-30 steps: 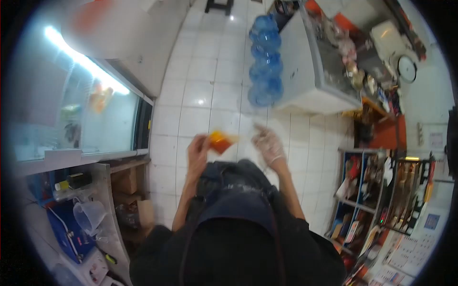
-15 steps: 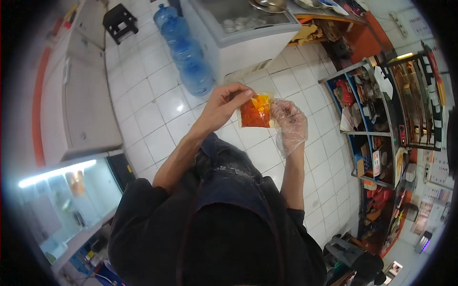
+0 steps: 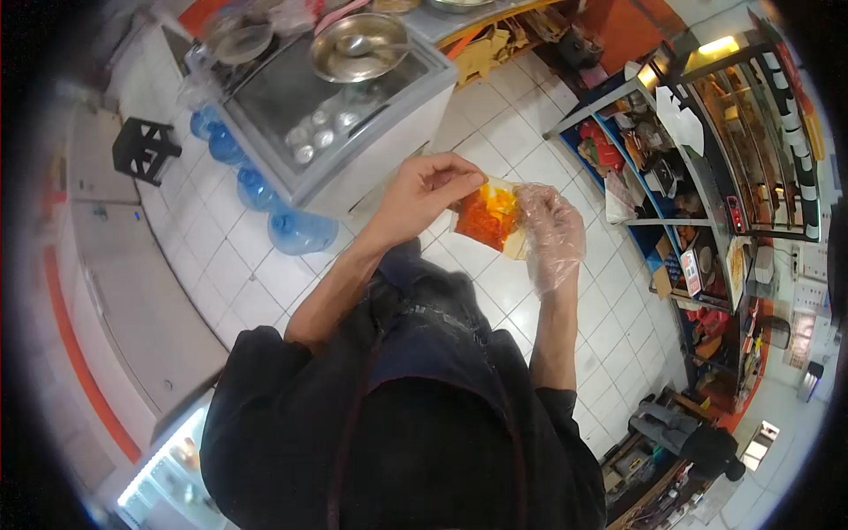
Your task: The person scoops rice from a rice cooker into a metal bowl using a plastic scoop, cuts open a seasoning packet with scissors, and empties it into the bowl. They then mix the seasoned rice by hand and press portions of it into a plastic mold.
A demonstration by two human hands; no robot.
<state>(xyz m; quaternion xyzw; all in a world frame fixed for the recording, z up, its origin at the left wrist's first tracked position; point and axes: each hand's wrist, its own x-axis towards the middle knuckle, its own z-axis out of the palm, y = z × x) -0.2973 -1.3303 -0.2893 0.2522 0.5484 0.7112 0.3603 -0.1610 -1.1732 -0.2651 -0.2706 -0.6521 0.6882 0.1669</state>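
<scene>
A small clear packet (image 3: 484,218) with red and yellow contents is held up in front of my body, over the tiled floor. My bare left hand (image 3: 430,196) pinches its upper left corner between thumb and fingers. On the other side, my right hand (image 3: 551,231), in a loose clear plastic glove, has its fingers closed on the packet's right edge. The glove's folds partly hide those fingertips.
Ahead to the left stands a glass-topped freezer (image 3: 353,115) bearing a metal bowl (image 3: 358,49). Blue water bottles (image 3: 300,231) line its side, near a black stool (image 3: 146,150). Shelves (image 3: 654,159) stand at right. Another person (image 3: 698,446) is at the lower right.
The view has swung rightward across the room. My hands, apart at first with the packet in the left, have come together, and both now hold it.
</scene>
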